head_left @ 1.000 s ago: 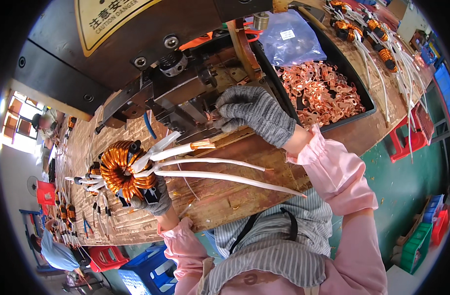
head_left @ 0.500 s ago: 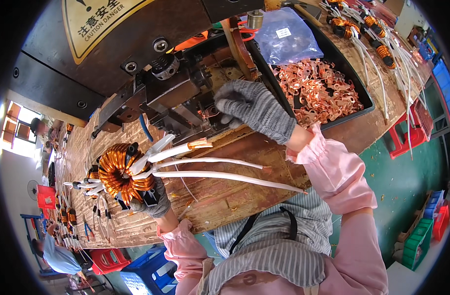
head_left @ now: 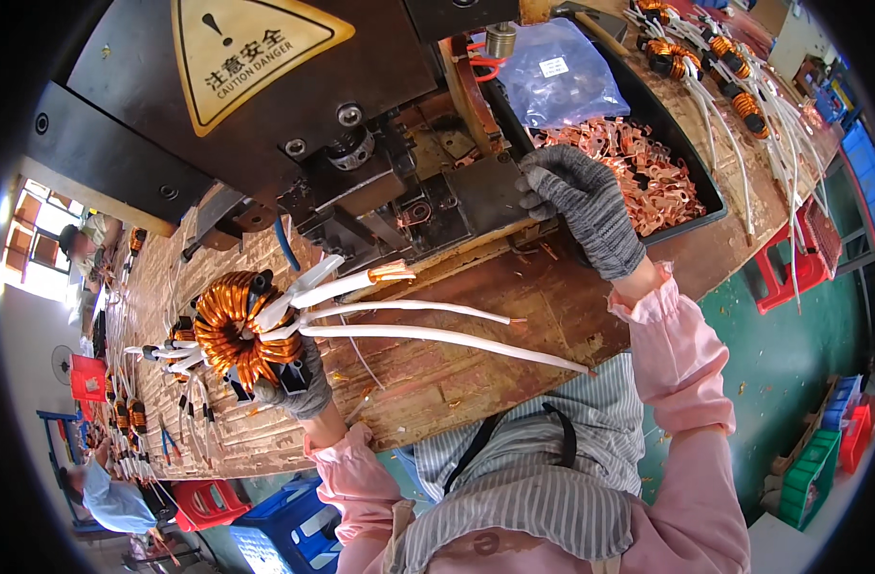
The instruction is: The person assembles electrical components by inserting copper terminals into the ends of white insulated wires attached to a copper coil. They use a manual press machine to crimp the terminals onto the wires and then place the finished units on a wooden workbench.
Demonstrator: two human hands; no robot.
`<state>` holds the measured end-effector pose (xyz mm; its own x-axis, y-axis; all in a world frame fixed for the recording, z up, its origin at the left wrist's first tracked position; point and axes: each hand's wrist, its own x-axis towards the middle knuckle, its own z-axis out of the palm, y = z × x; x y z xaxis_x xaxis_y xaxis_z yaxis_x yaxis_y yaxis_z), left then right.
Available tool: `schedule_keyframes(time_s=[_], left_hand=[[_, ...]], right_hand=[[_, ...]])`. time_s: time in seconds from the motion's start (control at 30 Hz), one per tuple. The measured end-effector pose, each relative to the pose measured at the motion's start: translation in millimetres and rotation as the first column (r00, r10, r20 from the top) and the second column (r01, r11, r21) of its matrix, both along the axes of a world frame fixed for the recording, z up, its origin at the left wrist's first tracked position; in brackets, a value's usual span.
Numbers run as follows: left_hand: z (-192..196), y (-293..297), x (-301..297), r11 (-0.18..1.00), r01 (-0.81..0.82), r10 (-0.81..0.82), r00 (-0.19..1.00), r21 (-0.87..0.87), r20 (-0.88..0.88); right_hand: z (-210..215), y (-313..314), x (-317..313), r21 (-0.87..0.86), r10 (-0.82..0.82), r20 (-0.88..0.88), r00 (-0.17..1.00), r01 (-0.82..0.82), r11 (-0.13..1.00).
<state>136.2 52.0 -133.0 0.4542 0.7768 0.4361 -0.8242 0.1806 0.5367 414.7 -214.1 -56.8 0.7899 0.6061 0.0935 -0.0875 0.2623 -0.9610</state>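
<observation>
A toroidal coil wound with copper-coloured wire rests in my left hand, its gloved fingers wrapped round the underside. White-sleeved leads with bare copper ends point right from the coil. The thickest lead end lies just in front of the press. A small copper terminal sits in the press's die area. My right hand, in a grey knitted glove, hovers between the press and the tray of copper terminals. Its fingers are loosely bent and apart, with nothing visible in them.
A clear plastic bag lies over the tray's far part. More coils with white leads lie at the far right, and others at the left. A red stool stands beyond the worn wooden bench. Other people are at the far left.
My right hand has moved right, away from the press's die, toward the terminal tray, and its fingers have loosened. The left hand and coil stay nearly in place. The view has turned slightly.
</observation>
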Motion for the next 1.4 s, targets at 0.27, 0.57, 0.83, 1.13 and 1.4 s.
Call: schedule_keyframes(time_s=[0.27,0.57,0.83,1.13,1.4], left_hand=[[-14.6,1.9,-9.6,0.986,0.162,-0.160,0.986,-0.035,0.056],[-10.6,-23.3,-38.4,0.977,0.200,-0.198,0.980,-0.072,0.033],[-1.2,-20.6,-32.7,0.972,0.221,-0.220,0.975,-0.078,0.015],[19.0,-4.6,13.3,0.947,0.294,-0.290,0.956,-0.126,0.048],[24.1,-5.5,18.3,0.957,0.283,-0.287,0.956,-0.067,-0.062]], right_hand=[[51.3,13.1,-111.1,-0.035,0.031,0.999,0.043,0.106,0.994],[19.7,26.8,-124.3,-0.335,0.340,0.914,0.221,-0.061,0.940],[-7.1,18.2,-94.1,-0.062,0.082,0.990,0.112,-0.174,0.983],[27.8,-23.0,36.1,-0.622,0.489,0.783,0.385,0.493,0.608],[-34.4,-17.1,84.0,-0.455,0.765,0.625,0.154,0.869,0.197]])
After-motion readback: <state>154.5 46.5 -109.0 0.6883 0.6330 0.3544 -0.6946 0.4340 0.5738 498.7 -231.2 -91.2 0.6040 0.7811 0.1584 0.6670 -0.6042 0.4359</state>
